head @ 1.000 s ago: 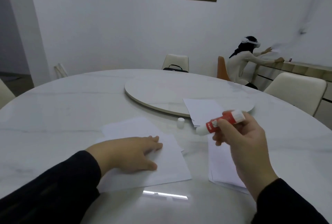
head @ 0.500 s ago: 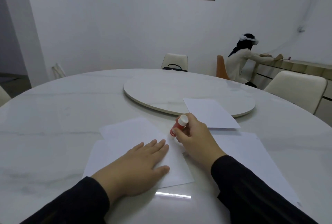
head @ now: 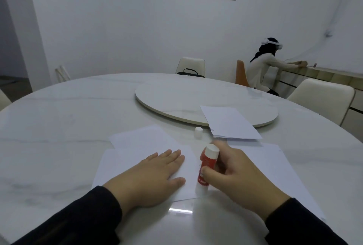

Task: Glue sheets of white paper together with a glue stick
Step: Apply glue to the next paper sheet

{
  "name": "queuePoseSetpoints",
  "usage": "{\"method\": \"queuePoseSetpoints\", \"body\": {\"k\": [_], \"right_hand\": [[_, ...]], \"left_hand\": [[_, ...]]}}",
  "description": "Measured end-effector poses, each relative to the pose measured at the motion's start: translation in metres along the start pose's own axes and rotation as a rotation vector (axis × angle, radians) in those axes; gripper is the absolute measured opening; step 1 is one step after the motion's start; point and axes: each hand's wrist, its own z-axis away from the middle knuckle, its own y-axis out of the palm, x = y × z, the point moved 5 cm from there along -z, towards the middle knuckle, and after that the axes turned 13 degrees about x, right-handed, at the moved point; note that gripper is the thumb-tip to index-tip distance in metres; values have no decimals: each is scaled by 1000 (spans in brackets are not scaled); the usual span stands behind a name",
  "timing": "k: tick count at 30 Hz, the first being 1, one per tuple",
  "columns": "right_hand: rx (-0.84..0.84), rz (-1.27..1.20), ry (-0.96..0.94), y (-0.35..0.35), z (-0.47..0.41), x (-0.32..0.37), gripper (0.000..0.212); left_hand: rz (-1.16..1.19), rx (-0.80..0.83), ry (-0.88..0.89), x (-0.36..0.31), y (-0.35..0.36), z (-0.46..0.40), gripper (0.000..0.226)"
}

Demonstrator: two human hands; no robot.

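Observation:
A white sheet of paper [head: 127,158] lies on the marble table in front of me, on top of another sheet that juts out behind it. My left hand [head: 151,176] rests flat on the sheet, fingers straight. My right hand [head: 239,178] grips a red and white glue stick [head: 206,166], held upright with its lower tip down on the sheet's right edge near the front corner. The stick's small white cap [head: 198,132] stands on the table behind it.
A second stack of white paper [head: 275,168] lies under my right hand and to its right. More sheets [head: 229,123] overlap the round turntable [head: 176,97]. White chairs ring the table; a person sits at a counter at the back right.
My right hand brought the glue stick down from the air to the sheet's right edge, then drew it along that edge toward me. My left hand has stayed flat on the sheet.

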Motion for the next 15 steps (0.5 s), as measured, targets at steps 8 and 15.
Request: {"method": "queuePoseSetpoints", "body": {"k": [8,15], "right_hand": [[-190,-994,-184,-36,13,-1,13],[-453,-1265,84,-63,-44,-22,10]], "left_hand": [[50,-26,9,1,0,0,61],[85,-87,30,0,-2,-1,61]]}}
